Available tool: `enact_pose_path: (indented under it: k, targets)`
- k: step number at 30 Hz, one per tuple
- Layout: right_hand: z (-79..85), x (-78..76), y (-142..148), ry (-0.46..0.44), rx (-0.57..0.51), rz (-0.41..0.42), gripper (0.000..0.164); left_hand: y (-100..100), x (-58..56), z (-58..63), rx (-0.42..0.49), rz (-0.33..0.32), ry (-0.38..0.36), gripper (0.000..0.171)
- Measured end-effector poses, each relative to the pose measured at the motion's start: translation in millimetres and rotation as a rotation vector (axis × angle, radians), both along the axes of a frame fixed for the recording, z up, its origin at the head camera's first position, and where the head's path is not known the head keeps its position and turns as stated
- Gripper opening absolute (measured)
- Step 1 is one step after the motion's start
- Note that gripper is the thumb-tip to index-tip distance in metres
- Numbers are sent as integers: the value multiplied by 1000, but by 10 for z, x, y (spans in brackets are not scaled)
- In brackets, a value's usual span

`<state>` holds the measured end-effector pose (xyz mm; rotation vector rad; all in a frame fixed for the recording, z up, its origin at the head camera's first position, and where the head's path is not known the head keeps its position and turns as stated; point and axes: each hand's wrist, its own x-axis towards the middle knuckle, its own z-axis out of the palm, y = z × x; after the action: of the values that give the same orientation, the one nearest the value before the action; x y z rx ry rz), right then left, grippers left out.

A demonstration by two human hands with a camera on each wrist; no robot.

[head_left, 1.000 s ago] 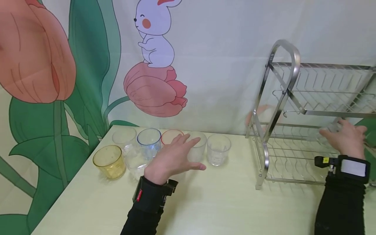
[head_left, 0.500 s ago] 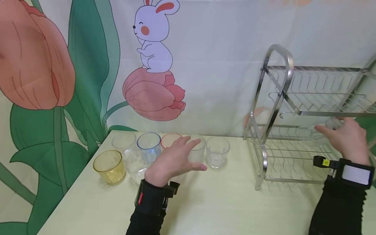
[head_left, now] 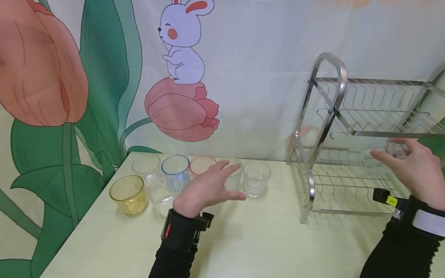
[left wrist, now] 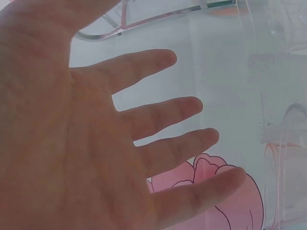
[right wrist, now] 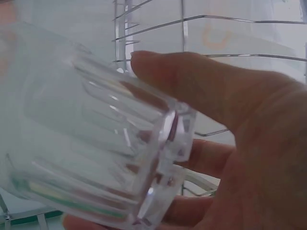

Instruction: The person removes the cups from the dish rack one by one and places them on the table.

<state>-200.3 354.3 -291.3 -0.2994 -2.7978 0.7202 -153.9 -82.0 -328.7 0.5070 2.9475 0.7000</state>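
My right hand (head_left: pixel 415 166) grips a clear drinking glass (right wrist: pixel 91 134) near its thick base. The glass lies tilted on its side, mouth to the left, below the upper shelf of the metal dish rack (head_left: pixel 310 185). Thumb and fingers sit on opposite sides of it in the right wrist view. With fingers spread, my left hand (head_left: pixel 205 189) hovers over the grouped glasses and holds nothing. It partly covers a red-rimmed glass (head_left: pixel 201 163) and a clear glass (head_left: pixel 234 179). Beside these stand a blue-rimmed glass (head_left: pixel 175 173) and another clear glass (head_left: pixel 257 179).
A yellow glass (head_left: pixel 129 197) stands near the left edge of the pale table (head_left: pixel 250 243). More clear glasses (head_left: pixel 146 164) are close by. The two-tier rack has wire shelves and a bent metal side frame. Behind everything hangs a printed backdrop (head_left: pixel 253 96).
My right wrist has turned and the held glass has tipped further, its base now facing me more. The left hand has stayed over the glasses. The head view has shifted slightly.
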Motion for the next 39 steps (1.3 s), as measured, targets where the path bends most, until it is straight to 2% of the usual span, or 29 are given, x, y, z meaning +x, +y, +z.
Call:
enact_pose_path:
  k: [5, 9, 19, 26, 32, 39]
  targets:
    - [-9, 128, -8, -8, -62, -4, 92, 48, -29, 0, 26, -49, 14, 80]
    - [18, 181, -40, -10, -33, 31, 92, 61, -45, 15, 39, -65, 26, 80]
    - [104, 231, -87, -8, -59, 166, 92, 64, -63, -6, 64, -77, 78, 80]
    - [154, 287, -145, 20, -80, 216, 83, 68, -61, -14, 101, -88, 118, 79]
    - [173, 333, -172, 43, -138, 268, 72, 97, -77, -28, 137, -110, 146, 79]
    - [174, 329, -271, 58, -129, 296, 73, 128, -127, -63, 187, -152, 185, 78]
